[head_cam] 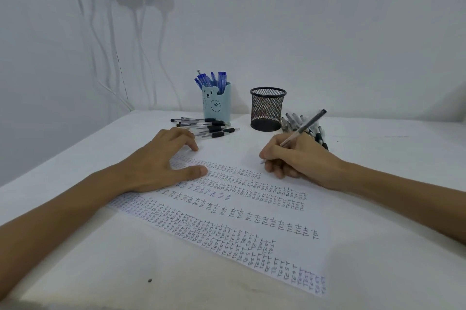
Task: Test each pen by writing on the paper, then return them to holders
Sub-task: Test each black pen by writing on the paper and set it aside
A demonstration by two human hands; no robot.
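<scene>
A white paper (pixel 290 203) covered with rows of handwriting lies across the table. My right hand (pixel 300 158) grips a clear black pen (pixel 303 129), its tip down on the paper's far edge. My left hand (pixel 161 160) rests flat on the paper's left end, fingers spread. A light blue bear holder (pixel 216 105) stands behind, holding several blue pens (pixel 213 81). To its right stands a black mesh holder (pixel 267 109), which looks empty.
Several black pens (pixel 209 126) lie loose in front of the blue holder. Another pile of black pens (pixel 305 125) lies right of the mesh holder, behind my right hand. White cables (pixel 111 57) hang down the wall at the back left.
</scene>
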